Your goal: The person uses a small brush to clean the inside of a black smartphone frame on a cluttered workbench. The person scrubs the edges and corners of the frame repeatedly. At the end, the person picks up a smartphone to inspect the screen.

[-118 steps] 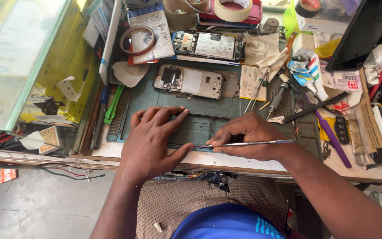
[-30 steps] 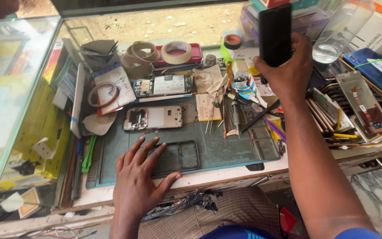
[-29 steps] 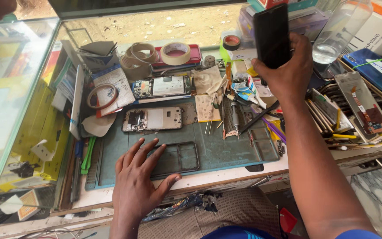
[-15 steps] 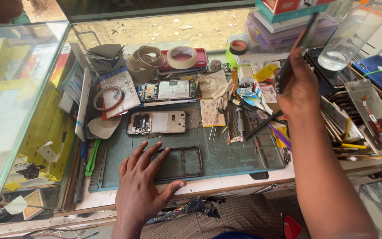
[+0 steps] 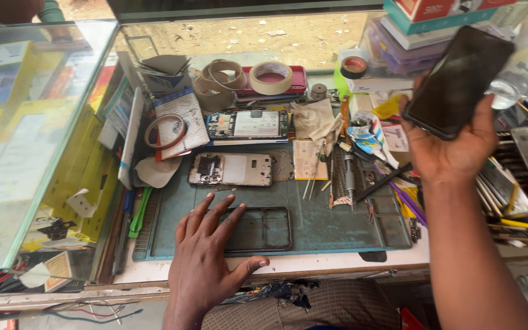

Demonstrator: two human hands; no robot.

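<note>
Right hand (image 5: 453,150) closed on black display panel (image 5: 456,82), held aloft (edge grip only) | left hand (image 5: 206,263) flat, open, pinning phone frame (image 5: 258,229) | risk: panel could be dropped onto cluttered tools.

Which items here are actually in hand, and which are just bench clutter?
In hand:
- black screen panel, held by right hand
- phone frame, under left hand

Lying about:
- opened phone
- tape roll
- green mat
</note>
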